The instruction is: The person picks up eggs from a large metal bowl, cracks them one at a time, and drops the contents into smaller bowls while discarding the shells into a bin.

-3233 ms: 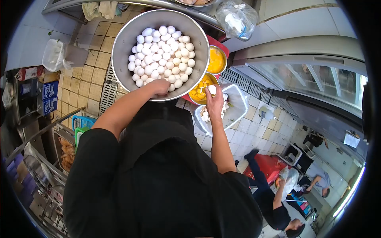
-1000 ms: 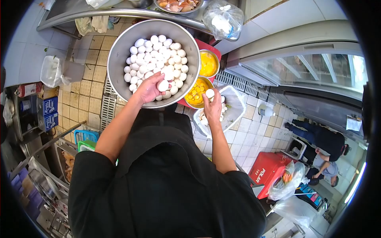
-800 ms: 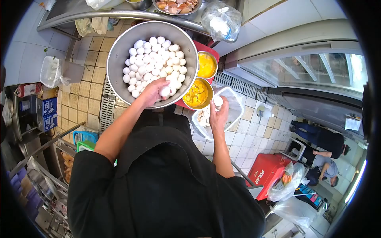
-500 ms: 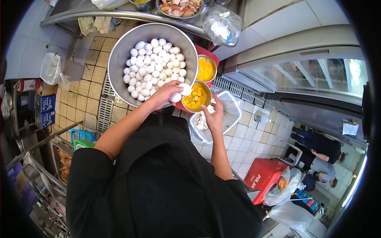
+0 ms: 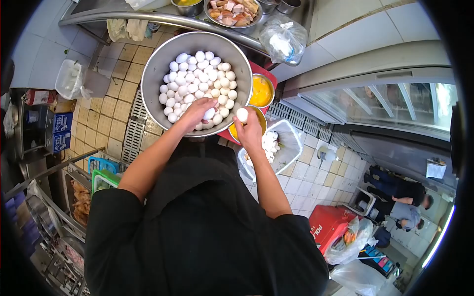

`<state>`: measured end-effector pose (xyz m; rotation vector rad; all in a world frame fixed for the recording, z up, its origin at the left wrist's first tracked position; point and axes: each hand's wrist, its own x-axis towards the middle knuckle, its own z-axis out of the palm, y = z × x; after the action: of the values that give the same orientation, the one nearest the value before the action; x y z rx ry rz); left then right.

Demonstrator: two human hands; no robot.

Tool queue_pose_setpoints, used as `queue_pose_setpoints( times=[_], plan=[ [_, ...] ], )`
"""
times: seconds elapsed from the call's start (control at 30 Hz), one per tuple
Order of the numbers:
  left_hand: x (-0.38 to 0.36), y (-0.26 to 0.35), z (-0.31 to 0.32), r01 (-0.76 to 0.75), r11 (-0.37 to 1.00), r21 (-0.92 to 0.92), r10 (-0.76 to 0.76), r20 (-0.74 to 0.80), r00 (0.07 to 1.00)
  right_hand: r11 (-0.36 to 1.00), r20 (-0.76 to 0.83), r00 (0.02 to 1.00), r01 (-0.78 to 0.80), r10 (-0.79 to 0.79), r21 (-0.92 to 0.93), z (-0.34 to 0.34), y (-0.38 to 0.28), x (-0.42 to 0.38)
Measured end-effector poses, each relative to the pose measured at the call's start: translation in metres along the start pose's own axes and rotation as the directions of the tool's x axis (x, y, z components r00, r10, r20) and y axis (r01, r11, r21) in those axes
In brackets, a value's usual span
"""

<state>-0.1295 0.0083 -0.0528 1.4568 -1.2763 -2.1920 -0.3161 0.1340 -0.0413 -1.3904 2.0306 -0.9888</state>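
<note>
White eggs (image 5: 197, 81) fill much of a large steel pot (image 5: 154, 81) in front of me. Inside its near rim, my left hand (image 5: 197, 114) has its fingers closed around an egg (image 5: 209, 113). My right hand (image 5: 251, 132) grips another egg (image 5: 242, 115) between thumb and fingers, above a metal bowl (image 5: 263, 123) with yellow egg in it, mostly covered by the hand. A second bowl of yolks (image 5: 261, 90) stands just beyond on a red surface (image 5: 258, 70). Below my right wrist, a clear plastic bin (image 5: 292, 144) contains eggshells (image 5: 270, 144).
A steel counter (image 5: 123, 15) at the top holds a bowl of cut meat (image 5: 234, 11) and a knotted plastic bag (image 5: 282, 39). On the right are a glass-door fridge (image 5: 385, 93) and a red box (image 5: 328, 224). Several people (image 5: 407, 195) are farther off.
My right hand has moved left and up from the bin and now holds an egg. My left hand has shifted left over the pot's eggs. More shells show in the bin.
</note>
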Motion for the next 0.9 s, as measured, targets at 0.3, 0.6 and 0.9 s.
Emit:
queue_pose_setpoints(
  times=[0.3,0.6,0.9],
  plan=[
    [-0.006,-0.017,0.0,0.067,0.994,-0.083,-0.063,0.043,0.997,0.998,-0.232,0.971,-0.065,0.057,-0.027,0.003,0.069,-0.027],
    [0.002,-0.022,0.004,0.088,0.996,-0.005,-0.087,0.071,0.994,0.989,-0.167,0.978,-0.138,0.128,-0.051,-0.01,0.063,-0.034],
    [0.0,-0.022,0.004,0.071,0.996,-0.05,-0.063,0.143,0.988,0.936,-0.247,0.937,-0.297,0.247,-0.189,-0.059,0.09,-0.091]
  ],
)
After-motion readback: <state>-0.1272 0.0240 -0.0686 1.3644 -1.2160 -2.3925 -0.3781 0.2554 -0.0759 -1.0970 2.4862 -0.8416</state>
